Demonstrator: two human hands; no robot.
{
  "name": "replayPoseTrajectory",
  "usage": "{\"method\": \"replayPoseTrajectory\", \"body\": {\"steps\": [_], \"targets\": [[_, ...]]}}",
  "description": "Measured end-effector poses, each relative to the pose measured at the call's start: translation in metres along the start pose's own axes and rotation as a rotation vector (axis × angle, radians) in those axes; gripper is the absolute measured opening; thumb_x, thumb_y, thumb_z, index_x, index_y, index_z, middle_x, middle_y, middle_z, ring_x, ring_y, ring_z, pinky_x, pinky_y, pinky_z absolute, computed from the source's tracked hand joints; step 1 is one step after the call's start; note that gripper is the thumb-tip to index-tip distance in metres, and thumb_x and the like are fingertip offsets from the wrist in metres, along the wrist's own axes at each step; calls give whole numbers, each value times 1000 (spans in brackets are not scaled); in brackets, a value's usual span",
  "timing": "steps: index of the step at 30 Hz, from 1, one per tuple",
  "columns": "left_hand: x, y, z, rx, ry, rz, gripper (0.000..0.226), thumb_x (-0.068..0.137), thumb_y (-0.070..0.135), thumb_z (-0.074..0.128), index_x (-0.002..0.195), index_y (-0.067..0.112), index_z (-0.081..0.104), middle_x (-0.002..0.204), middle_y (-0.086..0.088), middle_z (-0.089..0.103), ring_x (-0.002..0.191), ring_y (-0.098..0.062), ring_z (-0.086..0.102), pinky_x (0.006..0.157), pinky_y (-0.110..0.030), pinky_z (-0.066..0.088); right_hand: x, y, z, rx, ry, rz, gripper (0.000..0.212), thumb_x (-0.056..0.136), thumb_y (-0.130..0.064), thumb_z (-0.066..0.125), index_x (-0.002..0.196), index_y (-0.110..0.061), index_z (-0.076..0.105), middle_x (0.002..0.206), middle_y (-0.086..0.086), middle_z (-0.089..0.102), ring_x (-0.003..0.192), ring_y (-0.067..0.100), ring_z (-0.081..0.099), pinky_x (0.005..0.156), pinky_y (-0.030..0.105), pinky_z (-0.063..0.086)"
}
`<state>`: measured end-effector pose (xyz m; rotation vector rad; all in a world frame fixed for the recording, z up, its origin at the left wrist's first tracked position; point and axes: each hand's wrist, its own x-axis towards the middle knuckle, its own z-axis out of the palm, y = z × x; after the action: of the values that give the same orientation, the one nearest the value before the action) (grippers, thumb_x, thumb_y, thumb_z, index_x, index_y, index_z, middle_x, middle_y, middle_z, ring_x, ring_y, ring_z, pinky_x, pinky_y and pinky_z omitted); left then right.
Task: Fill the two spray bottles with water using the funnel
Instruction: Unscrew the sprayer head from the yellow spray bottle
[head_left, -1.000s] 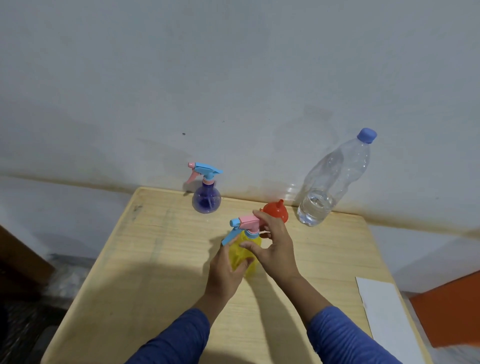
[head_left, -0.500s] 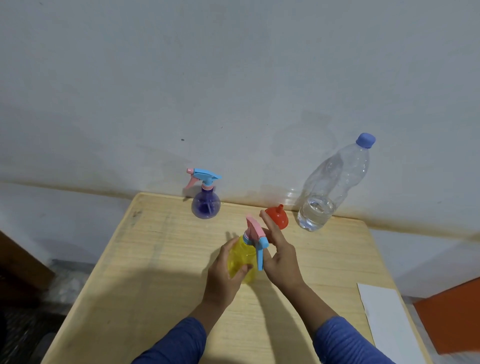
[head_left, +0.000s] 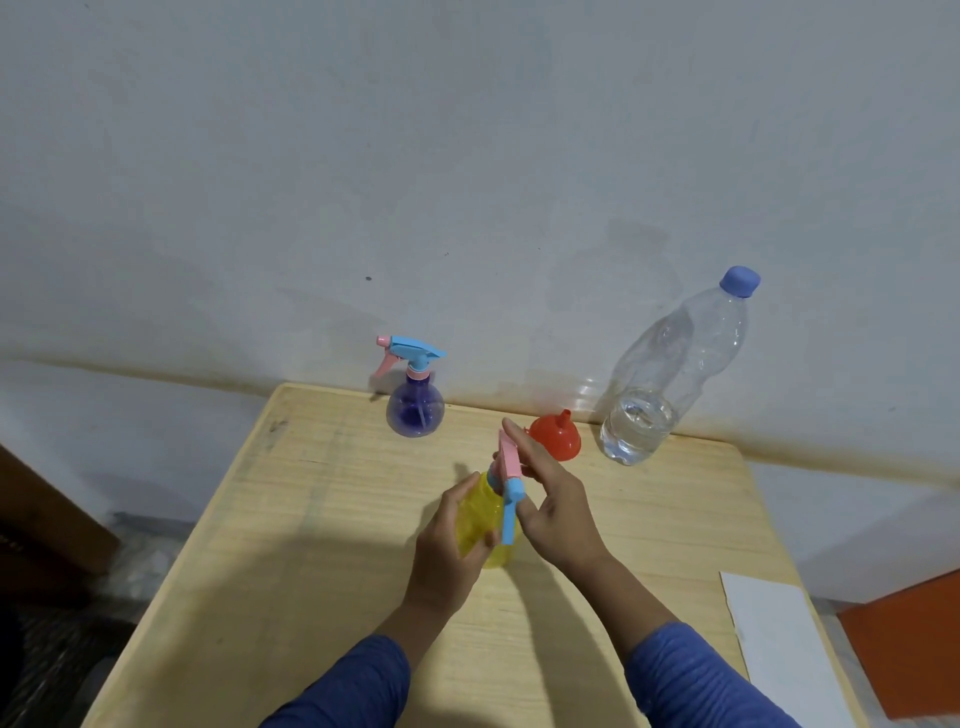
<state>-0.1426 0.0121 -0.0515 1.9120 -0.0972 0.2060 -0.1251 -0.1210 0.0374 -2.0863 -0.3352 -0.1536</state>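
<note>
A yellow spray bottle stands near the middle of the wooden table. My left hand grips its round body. My right hand holds its pink and blue spray head, whose nozzle points toward me. A purple spray bottle with its spray head on stands at the table's far edge. A red funnel lies upside down behind my right hand. A clear water bottle with a blue cap stands at the back right, about a quarter full.
A grey wall runs directly behind the table. A white sheet lies at the table's right edge, with an orange object beyond it. Dark furniture sits low on the left.
The yellow bottle's spray head has turned from pointing left to pointing toward me, my right hand turning with it. My left hand has kept its grip on the body.
</note>
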Motion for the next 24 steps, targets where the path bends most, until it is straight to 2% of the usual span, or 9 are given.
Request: {"method": "replayPoseTrajectory", "body": {"steps": [2, 3, 7, 11, 15, 17, 20, 22, 24], "targets": [[0, 1, 0, -10, -7, -33, 70, 74, 18, 73, 129, 41, 37, 127, 12, 55, 117, -6, 52, 96, -31, 48, 0, 0, -3, 23, -78, 10, 71, 87, -10, 56, 138, -49, 26, 135, -30, 44, 125, -2, 47, 96, 14, 45], [0, 1, 0, -14, -5, -37, 71, 74, 15, 73, 130, 40, 37, 127, 11, 55, 117, -7, 52, 96, -32, 48, 0, -1, -5, 24, -108, 7, 71, 88, -12, 56, 140, -48, 23, 137, -27, 43, 127, -2, 45, 98, 14, 43], [0, -1, 2, -5, -5, -35, 72, 74, 12, 73, 130, 40, 38, 128, 10, 55, 118, -8, 52, 96, -31, 48, 2, -3, -9, 0, -107, -21, 73, 85, -7, 58, 140, -45, 30, 141, -10, 47, 125, 10, 50, 103, 36, 46], [0, 1, 0, 0, -1, -62, 72, 73, 17, 73, 125, 48, 36, 125, 14, 55, 115, -6, 53, 96, -26, 46, 2, -3, -14, 65, -184, 18, 71, 84, 3, 50, 140, -36, 31, 143, -10, 44, 126, 3, 48, 104, 27, 44], [0, 3, 2, -9, -4, -48, 71, 73, 10, 74, 127, 39, 38, 126, 8, 56, 116, -11, 53, 96, -26, 45, 3, 1, -13, 61, -146, -2, 70, 85, 0, 59, 139, -38, 36, 139, -13, 48, 125, 8, 51, 105, 37, 44], [0, 3, 1, -6, -7, -56, 69, 72, 16, 74, 125, 41, 37, 124, 9, 56, 114, -11, 54, 95, -29, 47, 6, 1, -12, 52, -112, -15, 69, 86, 0, 60, 136, -42, 40, 136, -12, 52, 124, 11, 52, 105, 41, 44], [0, 3, 0, -2, -18, -79, 63, 68, 40, 68, 122, 48, 36, 122, 17, 56, 112, -6, 54, 93, -27, 47, 12, -10, -13, 129, -60, -36, 59, 87, -10, 58, 136, -40, 42, 123, -5, 59, 116, 18, 57, 100, 43, 47], [0, 2, 0, 2, -26, -87, 61, 66, 50, 64, 121, 48, 37, 120, 19, 56, 111, -6, 55, 93, -23, 45, 22, -21, -18, 172, -28, -58, 56, 85, -17, 62, 135, -36, 43, 113, -8, 60, 106, 17, 60, 96, 39, 50], [0, 2, 0, -13, -28, -96, 63, 66, 51, 65, 123, 44, 41, 123, 18, 56, 113, -7, 55, 95, -23, 43, 34, -31, -23, 143, 9, -84, 61, 82, -16, 70, 131, -40, 44, 111, -9, 59, 103, 12, 60, 94, 32, 51]]}}
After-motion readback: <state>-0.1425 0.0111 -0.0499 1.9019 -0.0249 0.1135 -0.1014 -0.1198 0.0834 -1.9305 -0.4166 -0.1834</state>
